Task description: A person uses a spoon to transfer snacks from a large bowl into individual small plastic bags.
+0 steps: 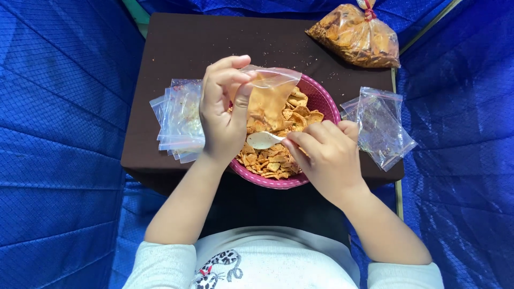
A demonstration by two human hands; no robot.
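**Spoon in one hand, open bag in the other, both over the pink bowl**

Closest to the camera, the white top with a small spotted print at the chest, and two bare forearms reaching forward over the near edge of the dark brown counter (176,48).

Right hand (327,155) now: fingers drawn together, pinching the handle of a small white spoon (262,140). The spoon's bowl points left and sits just above the snack pieces, right beside the left hand's palm.

Left hand (224,109): fingers and thumb clamped on the rim of a small clear zip bag (270,93), holding its mouth open and lifted. The bag hangs over the middle of the bowl, and orange-brown pieces show through its plastic; how full it is, hard to tell.

Under both hands sits the pink bowl (321,99), round, near the front of the counter, heaped with orange-brown fried chips (276,160).

Out to the left, just beside the bowl, a stack of clear zip bags (179,120) lies flat. To the right, a few more clear bags (380,126) near the counter's edge.

Far corner, back right: a big tied plastic bag of the same snack (356,37), lying on its side. Blue quilted fabric (59,134) all around the counter.
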